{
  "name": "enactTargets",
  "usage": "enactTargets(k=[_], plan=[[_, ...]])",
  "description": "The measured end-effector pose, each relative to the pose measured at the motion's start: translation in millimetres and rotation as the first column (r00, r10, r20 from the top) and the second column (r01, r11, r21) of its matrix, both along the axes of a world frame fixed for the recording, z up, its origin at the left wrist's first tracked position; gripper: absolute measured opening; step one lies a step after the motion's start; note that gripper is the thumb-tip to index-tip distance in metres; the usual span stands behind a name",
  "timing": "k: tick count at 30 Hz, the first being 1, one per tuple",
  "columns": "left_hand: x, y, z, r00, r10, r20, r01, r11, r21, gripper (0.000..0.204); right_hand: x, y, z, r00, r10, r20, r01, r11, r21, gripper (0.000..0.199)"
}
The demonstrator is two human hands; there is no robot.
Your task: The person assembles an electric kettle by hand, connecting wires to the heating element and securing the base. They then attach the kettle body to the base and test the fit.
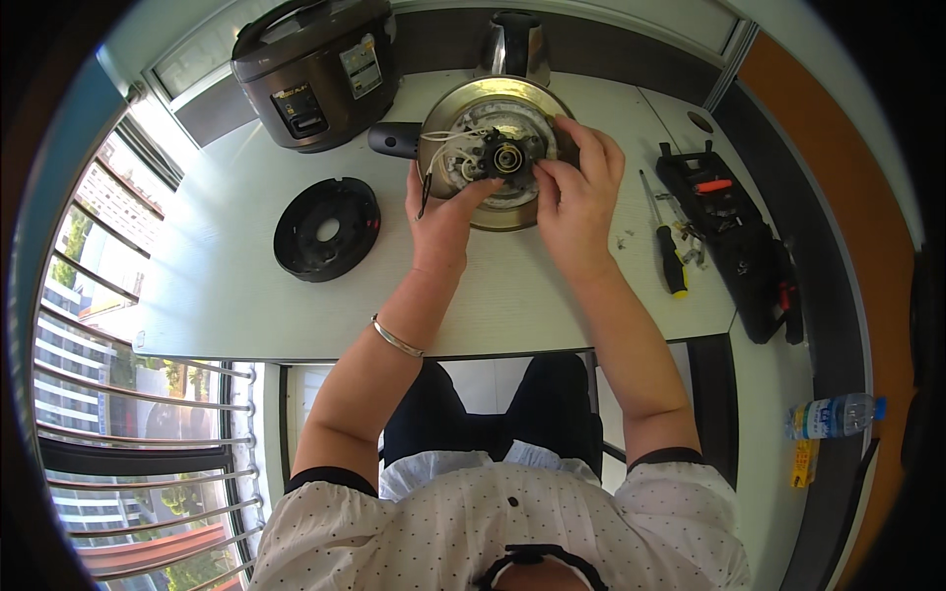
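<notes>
An upturned metal electric kettle (pixel 440 113) with a black handle lies on the table, its underside facing up. A black round connector (pixel 507 158) sits at the middle of that underside, with pale wires (pixel 448 136) running off to its left. My left hand (pixel 440 222) grips the kettle's left edge, its thumb pressed against the connector. My right hand (pixel 579 192) is closed at the right, thumb and forefinger pinching the connector's edge while other fingers rest by the rim. Whether a small part is between those fingertips is hidden.
A round black base cover (pixel 335 229) lies at left, below a brown rice cooker (pixel 320 79). Another metal vessel (pixel 514 47) stands behind. At right are a screwdriver (pixel 672 258), small loose parts (pixel 693 244) and a black tool case (pixel 729 231). A plastic bottle (pixel 836 416) lies far right.
</notes>
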State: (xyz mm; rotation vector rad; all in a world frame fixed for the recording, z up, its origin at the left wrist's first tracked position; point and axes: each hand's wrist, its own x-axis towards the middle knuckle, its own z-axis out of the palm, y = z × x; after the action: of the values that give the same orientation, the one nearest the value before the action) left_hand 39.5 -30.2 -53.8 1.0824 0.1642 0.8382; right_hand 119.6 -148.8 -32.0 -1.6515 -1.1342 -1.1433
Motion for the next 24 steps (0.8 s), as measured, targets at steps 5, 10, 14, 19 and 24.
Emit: enactTargets(k=[5, 10, 14, 19, 24], plan=[[-0.5, 0.5, -0.2, 1.000, 0.005, -0.016, -0.005, 1.000, -0.024, 0.061, -1.2, 3.8, -3.2, 1.000, -0.018, 0.003, 0.018, 1.000, 0.014, 0.017], [0.3, -0.7, 0.5, 1.000, -0.021, -0.019, 0.020, 0.999, -0.035, 0.062, -1.5, 3.3, -4.3, 0.999, -0.037, -0.011, 0.037, 0.999, 0.016, 0.017], [-1.1, 2.1, -0.6, 1.000, -0.004, -0.015, 0.003, 1.000, -0.028, 0.062, -5.5, 7.0, -4.1, 0.998, -0.048, -0.028, 0.049, 0.998, 0.030, 0.018], [-1.5, -0.9, 5.8, 0.998, 0.047, -0.033, -0.048, 0.999, -0.022, 0.058, -0.7, 3.3, -3.1, 0.998, -0.044, 0.034, 0.043, 0.999, 0.022, 0.017], [-4.1, 1.5, 7.4, 0.991, 0.091, -0.095, -0.094, 0.995, -0.028, 0.054, 7.3, 3.0, -3.8, 0.997, 0.063, -0.047, -0.055, 0.987, 0.152, 0.018]])
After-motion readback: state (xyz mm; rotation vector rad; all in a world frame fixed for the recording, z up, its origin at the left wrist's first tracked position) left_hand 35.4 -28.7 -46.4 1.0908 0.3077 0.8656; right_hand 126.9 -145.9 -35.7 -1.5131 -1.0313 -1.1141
